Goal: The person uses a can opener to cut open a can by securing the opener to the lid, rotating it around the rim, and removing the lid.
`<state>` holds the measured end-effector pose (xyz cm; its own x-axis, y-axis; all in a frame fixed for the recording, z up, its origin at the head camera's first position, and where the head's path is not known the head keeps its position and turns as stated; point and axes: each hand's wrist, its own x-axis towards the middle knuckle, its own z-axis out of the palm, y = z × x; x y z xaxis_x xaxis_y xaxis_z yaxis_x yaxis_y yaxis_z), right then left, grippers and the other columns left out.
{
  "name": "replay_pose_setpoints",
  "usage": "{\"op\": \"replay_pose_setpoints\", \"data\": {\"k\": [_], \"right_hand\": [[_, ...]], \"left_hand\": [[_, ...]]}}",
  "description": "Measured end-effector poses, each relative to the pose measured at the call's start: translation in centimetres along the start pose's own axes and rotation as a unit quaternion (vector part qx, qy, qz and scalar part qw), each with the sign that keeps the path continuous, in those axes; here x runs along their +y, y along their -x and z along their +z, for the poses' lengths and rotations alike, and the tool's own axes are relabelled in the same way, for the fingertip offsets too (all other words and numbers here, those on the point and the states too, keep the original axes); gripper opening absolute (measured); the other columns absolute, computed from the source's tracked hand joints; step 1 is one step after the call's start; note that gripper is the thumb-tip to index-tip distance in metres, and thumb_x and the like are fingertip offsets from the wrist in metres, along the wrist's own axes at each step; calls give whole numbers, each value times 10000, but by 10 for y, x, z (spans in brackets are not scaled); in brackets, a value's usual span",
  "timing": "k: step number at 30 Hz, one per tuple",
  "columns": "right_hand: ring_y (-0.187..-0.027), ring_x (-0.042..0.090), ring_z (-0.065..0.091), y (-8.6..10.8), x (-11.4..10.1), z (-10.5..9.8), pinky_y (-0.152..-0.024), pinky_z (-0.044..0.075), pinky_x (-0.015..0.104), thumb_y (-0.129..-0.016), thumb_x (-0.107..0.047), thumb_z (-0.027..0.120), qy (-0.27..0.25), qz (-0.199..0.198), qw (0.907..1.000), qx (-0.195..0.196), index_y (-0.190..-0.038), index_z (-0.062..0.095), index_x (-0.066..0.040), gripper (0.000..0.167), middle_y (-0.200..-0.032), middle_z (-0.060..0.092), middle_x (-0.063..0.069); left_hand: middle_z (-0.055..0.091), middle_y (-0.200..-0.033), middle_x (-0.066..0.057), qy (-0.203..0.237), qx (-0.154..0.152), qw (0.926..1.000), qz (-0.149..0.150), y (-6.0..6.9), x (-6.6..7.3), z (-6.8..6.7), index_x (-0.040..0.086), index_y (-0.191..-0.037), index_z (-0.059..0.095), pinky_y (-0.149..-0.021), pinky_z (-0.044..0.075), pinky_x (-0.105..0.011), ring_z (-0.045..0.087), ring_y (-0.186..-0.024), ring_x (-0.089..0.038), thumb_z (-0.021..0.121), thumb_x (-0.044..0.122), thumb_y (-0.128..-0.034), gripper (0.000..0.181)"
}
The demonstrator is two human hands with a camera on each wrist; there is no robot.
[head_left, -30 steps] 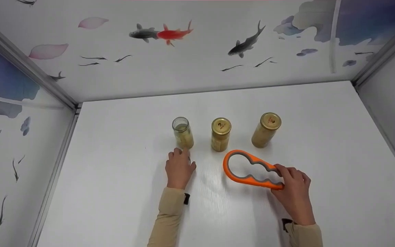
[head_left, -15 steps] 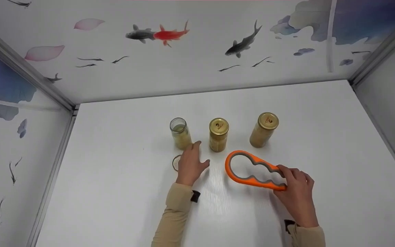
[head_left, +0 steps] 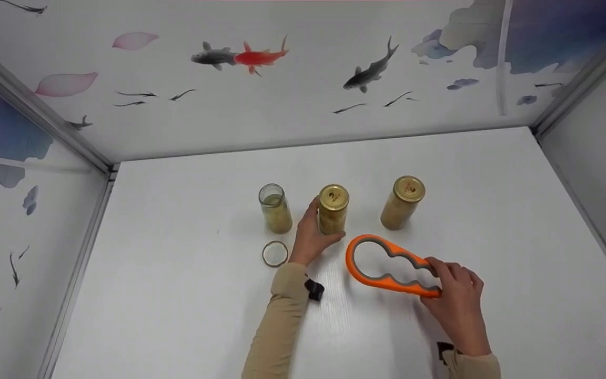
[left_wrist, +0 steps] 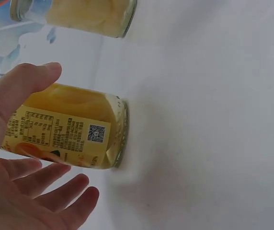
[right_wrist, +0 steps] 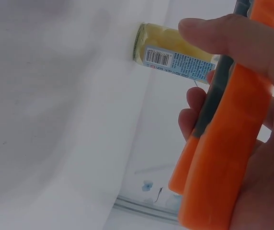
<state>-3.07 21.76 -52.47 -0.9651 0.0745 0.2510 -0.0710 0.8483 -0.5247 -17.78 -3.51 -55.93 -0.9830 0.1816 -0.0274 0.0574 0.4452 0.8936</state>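
Left grip (head_left: pixel 311 239): we see it spread around the middle jar (head_left: pixel 333 218), thumb on the right side and fingers on the left, not closed tight; whether the skin touches the glass we cannot tell. Set low like this, we judge, it leaves the jar's top uncovered.
Right grip (head_left: pixel 458 292): grasping the orange opener (head_left: pixel 397 285) by the ends of its two arms. Held there, we think, the loop is free to face the jars, and squeezing would bring the arms together.
Orange opener: its loop points toward the surface's left edge, just short of the middle jar and apart from it; grey scalloped pads line the inside, likely for bite on something round.
Middle jar: upright, about midway between the left and right edges, nearer the far edge than the opener is. Its gold lid (head_left: pixel 334 197) is on and bears a handwritten mark that we read as a 2.
Left jar (head_left: pixel 276 213): upright and uncapped, with pale contents inside. Standing upright presumably keeps them from spilling.
Loose lid (head_left: pixel 275 254): flat on the surface (head_left: pixel 177 295), just nearer us than the left jar; we take it to be that jar's.
Right jar (head_left: pixel 401 205): upright and capped, toward the right edge, apart from both grips.
Back wall (head_left: pixel 261 116): runs along the far edge, printed with fish.
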Motion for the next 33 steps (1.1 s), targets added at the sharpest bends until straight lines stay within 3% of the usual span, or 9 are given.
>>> {"op": "replay_pose_setpoints", "data": {"k": [4,11,20,33], "right_hand": [[-924,345,514,1,0,1,-936,269,576,-563,133,810,42,-30,10000,18,-1144,622,-10,627,-930,597,140],[-906,347,512,2,1,3,-910,279,562,-545,106,838,212,-24,9998,-39,-1138,621,-18,643,-917,597,140],[-933,366,530,0,1,1,-936,272,591,-571,73,845,306,186,9991,-209,-1139,632,-13,612,-918,621,150],[-898,354,545,-1,-1,-1,-924,296,582,-595,42,832,400,519,9978,-3,-1113,641,-25,556,-898,637,156]], "left_hand": [[498,-1371,-148,289,145,9993,167,-6,-1,7,23,-1443,356,-1050,363,-395,461,-1266,-263,829,175,-758,846],[613,-1196,-114,248,316,9988,267,-8,-1,10,39,-1229,523,-947,456,-366,572,-1120,-235,811,139,-764,556],[604,-1206,-99,248,154,9996,-10,-3,-4,9,81,-1230,456,-939,461,-375,571,-1118,-220,808,133,-745,602],[659,-1115,-59,12,182,9998,122,18,-3,11,91,-1215,536,-901,480,-358,611,-1023,-188,836,133,-686,610]]}}
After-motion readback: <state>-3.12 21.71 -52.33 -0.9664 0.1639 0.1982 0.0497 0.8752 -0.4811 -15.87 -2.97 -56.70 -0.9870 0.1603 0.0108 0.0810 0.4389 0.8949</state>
